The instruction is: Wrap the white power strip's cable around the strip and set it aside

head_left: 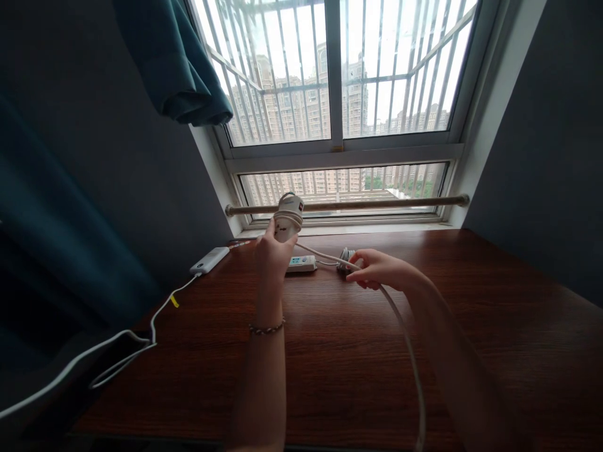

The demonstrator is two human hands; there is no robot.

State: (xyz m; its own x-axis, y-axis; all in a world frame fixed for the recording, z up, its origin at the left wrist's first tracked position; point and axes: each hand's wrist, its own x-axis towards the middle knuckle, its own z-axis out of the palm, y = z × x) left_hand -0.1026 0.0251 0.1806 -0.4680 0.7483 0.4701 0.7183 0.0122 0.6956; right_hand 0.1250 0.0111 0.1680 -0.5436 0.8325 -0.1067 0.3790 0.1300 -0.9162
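My left hand (274, 252) is closed around a white power strip (288, 233), held up above the table with its far end tilted toward the window. Several turns of its white cord (406, 336) are wound round the strip. From there the cord runs right to my right hand (379, 269), which pinches it between thumb and fingers. Past that hand the cord hangs down toward the near edge. Behind my hands, a second white power strip (302, 263) lies on the table, and its coiled cord (346, 256) sits partly hidden by my right fingers.
The dark brown wooden table (339, 376) reaches to the window. At the left lies another white power strip (210, 260), its cable (162, 307) carrying a yellow tag and trailing off the left edge. A metal rail (377, 204) crosses the window; a blue curtain (174, 75) hangs at the left.
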